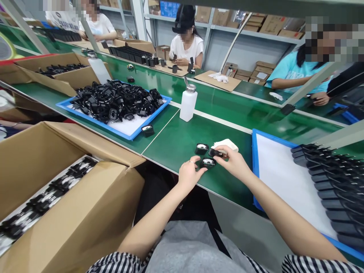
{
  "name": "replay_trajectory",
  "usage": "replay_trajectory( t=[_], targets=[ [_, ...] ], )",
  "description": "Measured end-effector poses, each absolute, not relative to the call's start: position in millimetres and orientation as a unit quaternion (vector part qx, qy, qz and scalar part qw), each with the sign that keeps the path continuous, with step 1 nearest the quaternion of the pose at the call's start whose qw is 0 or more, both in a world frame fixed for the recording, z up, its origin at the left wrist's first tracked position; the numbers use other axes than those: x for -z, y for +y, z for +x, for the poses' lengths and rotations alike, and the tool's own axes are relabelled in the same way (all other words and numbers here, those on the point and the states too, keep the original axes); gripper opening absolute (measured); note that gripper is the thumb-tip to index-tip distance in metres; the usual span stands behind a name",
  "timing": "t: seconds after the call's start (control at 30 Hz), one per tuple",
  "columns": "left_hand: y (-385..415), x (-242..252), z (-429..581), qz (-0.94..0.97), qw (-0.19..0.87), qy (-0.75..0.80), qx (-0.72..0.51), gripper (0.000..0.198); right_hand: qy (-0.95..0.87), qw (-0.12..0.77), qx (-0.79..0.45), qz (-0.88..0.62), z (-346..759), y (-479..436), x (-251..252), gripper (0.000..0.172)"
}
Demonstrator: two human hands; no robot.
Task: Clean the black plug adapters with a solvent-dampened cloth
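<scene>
My left hand [190, 175] has its thumb and forefinger around the left end of a small black plastic housing [209, 163], which stands on the green bench. The housing's open top shows a pale, shiny inside. Above and to the right of it, my right hand [234, 161] pinches a small black plastic part [215, 153]; its underside is hidden. A second black housing [201, 148] of the same look stands just behind. A folded white cloth [227, 144] lies behind my right fingers.
A blue-rimmed tray [125, 135] heaped with black plug parts is at left, with another black housing [147, 131] beside it. A white pump bottle [188, 104] stands behind. At right, a blue tray [255, 163] holds rows of black adapters. An open carton [113, 189] flanks me.
</scene>
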State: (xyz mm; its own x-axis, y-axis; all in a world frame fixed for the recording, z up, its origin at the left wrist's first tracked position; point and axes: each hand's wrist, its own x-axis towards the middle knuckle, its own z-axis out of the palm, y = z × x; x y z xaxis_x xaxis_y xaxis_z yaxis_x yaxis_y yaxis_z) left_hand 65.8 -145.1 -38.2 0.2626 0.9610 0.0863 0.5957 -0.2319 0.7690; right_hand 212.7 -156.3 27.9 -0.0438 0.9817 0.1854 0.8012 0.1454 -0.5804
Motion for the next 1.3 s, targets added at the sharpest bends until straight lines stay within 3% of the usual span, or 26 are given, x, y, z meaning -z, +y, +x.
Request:
replay_trajectory(
  t=[0.23, 0.4, 0.57, 0.83, 1.1, 1.3],
  targets=[
    [-131.2, 25.4, 64.7, 0.748, 0.366, 0.479, -0.277, 0.043, -0.762, 0.215, -0.163, -0.589, 209.0, -160.6, -12.2, 0.022],
    [-129.9, 20.0, 65.6, 0.765, 0.345, 0.485, -0.244, 0.039, -0.759, 0.176, -0.177, -0.601, 215.2, -158.3, -12.0, 0.045],
    [-130.5, 16.5, 65.2, 0.8, 0.286, 0.474, -0.229, 0.039, -0.759, 0.14, -0.192, -0.606, 217.0, -157.9, -18.1, 0.027],
    [-125.0, -3.0, 63.3, 0.872, 0.22, 0.419, -0.124, 0.036, -0.772, 0.05, -0.194, -0.603, 220.3, -151.1, -32.0, 0.025],
    [-110.4, -43.0, 87.5, 0.888, 0.148, 0.431, 0.057, 0.013, -0.797, -0.163, -0.052, -0.579, 205.5, -143.0, -53.7, 0.026],
    [-100.4, -60.9, 93.5, 0.895, 0.169, 0.392, 0.13, 0.01, -0.808, -0.189, -0.098, -0.549, 210.7, -133.3, -59.6, 0.033]
  ],
)
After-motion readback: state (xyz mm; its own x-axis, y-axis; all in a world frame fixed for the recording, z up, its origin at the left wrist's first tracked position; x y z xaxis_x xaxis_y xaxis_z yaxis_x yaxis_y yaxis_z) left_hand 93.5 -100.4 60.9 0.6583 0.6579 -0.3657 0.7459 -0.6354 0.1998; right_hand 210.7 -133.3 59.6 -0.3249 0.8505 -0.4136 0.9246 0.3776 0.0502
